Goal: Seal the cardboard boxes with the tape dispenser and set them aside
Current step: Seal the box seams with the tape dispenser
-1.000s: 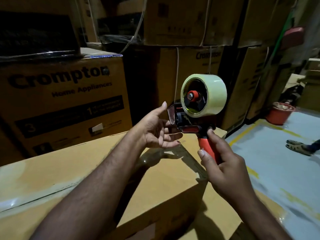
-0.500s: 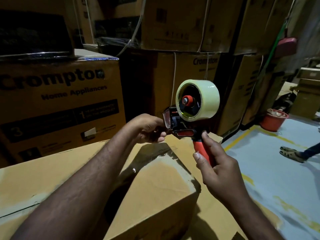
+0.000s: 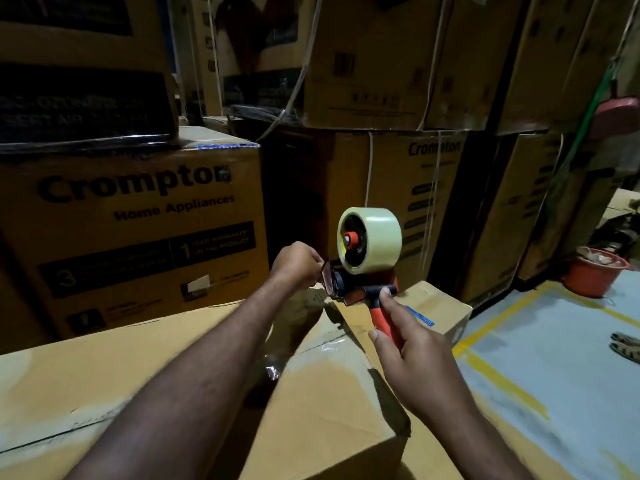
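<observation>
A tape dispenser (image 3: 360, 271) with a red handle and a pale roll of tape is held up over a plain cardboard box (image 3: 325, 403). My right hand (image 3: 412, 355) grips the red handle from below. My left hand (image 3: 298, 263) has its fingers curled at the dispenser's front end, pinching at the tape's loose end by the cutter; the tape strip itself is too thin to make out. A second brown box (image 3: 104, 368) lies flat to the left, under my left forearm.
Printed Crompton boxes (image 3: 138, 237) are stacked high behind and to the left. More cartons (image 3: 433, 209) fill the back wall. A red bucket (image 3: 592, 271) stands on the grey floor at right, near yellow floor lines (image 3: 498, 375) and a person's sandalled feet (image 3: 627, 346).
My left hand went from open beside the dispenser to curled at its front end. The dispenser and both hands moved slightly farther from me, and the view tilted up.
</observation>
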A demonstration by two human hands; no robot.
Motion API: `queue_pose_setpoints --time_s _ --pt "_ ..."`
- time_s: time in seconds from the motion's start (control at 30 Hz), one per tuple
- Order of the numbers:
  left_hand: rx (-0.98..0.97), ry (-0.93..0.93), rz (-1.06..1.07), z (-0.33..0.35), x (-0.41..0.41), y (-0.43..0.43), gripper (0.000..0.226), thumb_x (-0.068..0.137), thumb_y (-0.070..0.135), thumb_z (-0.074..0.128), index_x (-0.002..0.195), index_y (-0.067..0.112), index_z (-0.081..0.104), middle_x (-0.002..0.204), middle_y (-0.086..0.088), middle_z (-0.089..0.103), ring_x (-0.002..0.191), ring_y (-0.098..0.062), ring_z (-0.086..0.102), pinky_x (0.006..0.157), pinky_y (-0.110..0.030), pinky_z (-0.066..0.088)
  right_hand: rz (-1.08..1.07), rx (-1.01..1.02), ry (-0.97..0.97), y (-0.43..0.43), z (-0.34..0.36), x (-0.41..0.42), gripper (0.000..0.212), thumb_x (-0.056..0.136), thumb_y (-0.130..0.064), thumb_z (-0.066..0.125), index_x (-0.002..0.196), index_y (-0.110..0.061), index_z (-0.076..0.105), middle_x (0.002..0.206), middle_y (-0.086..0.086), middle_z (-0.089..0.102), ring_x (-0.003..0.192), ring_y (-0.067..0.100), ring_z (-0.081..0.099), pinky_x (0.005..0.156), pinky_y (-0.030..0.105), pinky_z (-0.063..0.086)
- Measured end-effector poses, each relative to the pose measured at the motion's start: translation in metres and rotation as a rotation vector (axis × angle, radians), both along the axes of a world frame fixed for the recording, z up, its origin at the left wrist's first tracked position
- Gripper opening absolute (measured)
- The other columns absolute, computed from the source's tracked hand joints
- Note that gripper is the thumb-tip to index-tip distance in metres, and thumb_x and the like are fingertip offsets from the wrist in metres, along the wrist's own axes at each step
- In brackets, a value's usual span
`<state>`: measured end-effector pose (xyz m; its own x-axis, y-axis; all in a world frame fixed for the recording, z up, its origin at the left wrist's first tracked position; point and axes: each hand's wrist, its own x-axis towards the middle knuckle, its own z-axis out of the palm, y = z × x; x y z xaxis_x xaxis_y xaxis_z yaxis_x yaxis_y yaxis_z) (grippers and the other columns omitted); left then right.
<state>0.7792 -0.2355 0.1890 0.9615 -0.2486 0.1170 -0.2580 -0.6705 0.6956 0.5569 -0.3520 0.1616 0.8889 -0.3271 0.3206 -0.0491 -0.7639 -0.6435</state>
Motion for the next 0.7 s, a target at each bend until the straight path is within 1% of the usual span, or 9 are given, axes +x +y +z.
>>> queue_pose_setpoints --time_s 0.07,0.17,0.27,0.37,0.43,0.5,0.53,0.6,0.7 --pt "0.083 -0.068 0.022 -0.004 0.005 -0.005 0.014 0.095 0.023 0.07 0.082 0.022 0.075 0.076 0.007 0.069 0.067 -0.007 0.064 0.051 -0.023 0.045 -0.004 -0.016 0.02 0.004 -0.001 0.0 0.063 0.101 -0.038 0.053 0.155 -0.045 0.022 0.132 -0.006 0.06 0.1 0.004 0.043 0.085 0.023 0.046" --pt "0.113 -0.13 0.085 -0.008 0.011 -0.005 0.011 0.095 0.033 0.07 0.089 0.025 0.073 0.076 0.011 0.065 0.07 -0.004 0.061 0.054 -0.023 0.042 -0.01 -0.019 0.058 0.01 -0.001 -0.001 0.063 0.102 -0.039 0.05 0.155 -0.045 0.017 0.129 -0.008 0.06 0.097 0.004 0.042 0.08 0.02 0.04" --pt "0.098 -0.117 0.093 -0.019 0.022 -0.002 0.015 0.092 0.04 0.071 0.085 0.027 0.072 0.075 0.012 0.065 0.072 -0.005 0.062 0.061 -0.028 0.051 -0.009 -0.024 0.095 0.015 -0.001 -0.005 0.064 0.102 -0.039 0.048 0.156 -0.046 0.012 0.129 -0.011 0.059 0.095 0.003 0.041 0.078 0.017 0.035" --pt "0.064 -0.088 0.054 -0.031 0.028 -0.006 0.016 0.093 0.038 0.07 0.081 0.028 0.07 0.077 0.011 0.066 0.075 -0.006 0.063 0.072 -0.034 0.058 -0.011 -0.032 0.1 0.017 -0.002 -0.005 0.066 0.102 -0.04 0.047 0.156 -0.046 0.01 0.132 -0.013 0.059 0.097 0.003 0.042 0.08 0.018 0.037" --pt "0.062 -0.077 0.043 -0.036 0.031 -0.009 0.017 0.095 0.035 0.069 0.08 0.027 0.069 0.078 0.01 0.066 0.076 -0.007 0.063 0.071 -0.033 0.057 -0.024 -0.024 0.102 0.016 -0.001 -0.003 0.067 0.102 -0.041 0.048 0.156 -0.046 0.009 0.134 -0.012 0.058 0.107 0.006 0.049 0.085 0.02 0.04" --pt "0.059 -0.059 0.039 -0.039 0.034 -0.009 0.014 0.096 0.031 0.067 0.085 0.023 0.071 0.078 0.009 0.065 0.076 -0.007 0.062 0.067 -0.029 0.053 -0.034 -0.004 0.109 0.017 0.002 -0.002 0.067 0.102 -0.04 0.049 0.156 -0.045 0.009 0.138 -0.012 0.057 0.119 0.008 0.051 0.09 0.02 0.042" --pt "0.054 -0.041 0.038 -0.039 0.036 -0.008 0.013 0.096 0.03 0.067 0.088 0.021 0.073 0.079 0.008 0.065 0.076 -0.008 0.062 0.066 -0.028 0.052 -0.036 0.003 0.11 0.017 0.003 -0.001 0.067 0.102 -0.04 0.049 0.156 -0.045 0.01 0.139 -0.012 0.056 0.122 0.009 0.051 0.093 0.021 0.043" --pt "0.035 0.01 0.035 -0.041 0.041 -0.005 0.013 0.095 0.03 0.069 0.088 0.02 0.073 0.079 0.007 0.067 0.076 -0.01 0.064 0.065 -0.028 0.052 -0.034 0.003 0.11 0.018 0.004 -0.001 0.066 0.102 -0.04 0.049 0.156 -0.045 0.011 0.139 -0.012 0.056 0.123 0.011 0.051 0.097 0.024 0.044" --pt "0.004 0.075 0.033 -0.044 0.046 -0.006 0.015 0.093 0.033 0.071 0.082 0.022 0.072 0.079 0.004 0.07 0.072 -0.01 0.064 0.059 -0.026 0.048 -0.03 -0.027 0.114 0.02 0.003 0.002 0.066 0.102 -0.042 0.048 0.155 -0.048 0.009 0.137 -0.013 0.057 0.12 0.009 0.052 0.096 0.025 0.044"
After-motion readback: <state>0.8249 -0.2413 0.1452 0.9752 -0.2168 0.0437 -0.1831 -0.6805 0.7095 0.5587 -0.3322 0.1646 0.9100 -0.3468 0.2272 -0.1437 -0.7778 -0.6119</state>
